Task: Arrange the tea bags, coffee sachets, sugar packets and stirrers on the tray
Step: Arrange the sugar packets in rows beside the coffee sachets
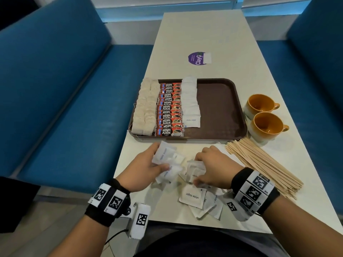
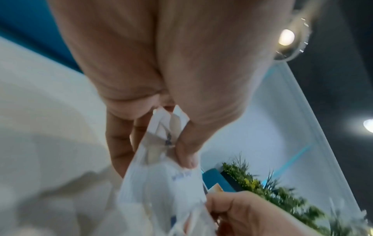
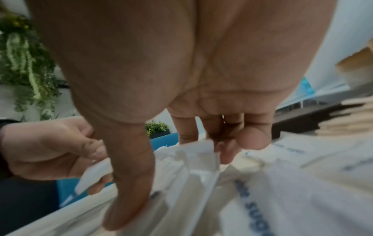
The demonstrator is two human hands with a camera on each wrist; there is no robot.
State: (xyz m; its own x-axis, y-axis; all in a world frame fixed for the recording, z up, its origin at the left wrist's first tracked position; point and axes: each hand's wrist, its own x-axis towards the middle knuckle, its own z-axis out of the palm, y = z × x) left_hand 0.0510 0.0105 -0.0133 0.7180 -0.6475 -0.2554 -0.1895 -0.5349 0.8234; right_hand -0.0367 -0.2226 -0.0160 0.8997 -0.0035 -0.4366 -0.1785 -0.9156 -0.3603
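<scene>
1. Head view: the left hand (image 1: 146,165) has its grip clamped on a fan of white paper sugar packets (image 1: 167,158). Just right of it, the right hand (image 1: 213,166) pinches more from the loose pile on the pale desk (image 1: 204,34). Beyond both grips lies the brown plastic tray (image 1: 220,108), holding rows of tea bags (image 1: 144,108), red coffee sachets (image 1: 169,110) and sugar. The thin wooden stirrers (image 1: 263,164) lie right of the right grip.
2. Left wrist view: thumb and fingers (image 2: 119,143) squeeze the packets' edges.
3. Right wrist view: the grip is curled round upright packets. Such loose bundles could slip and scatter.
</scene>
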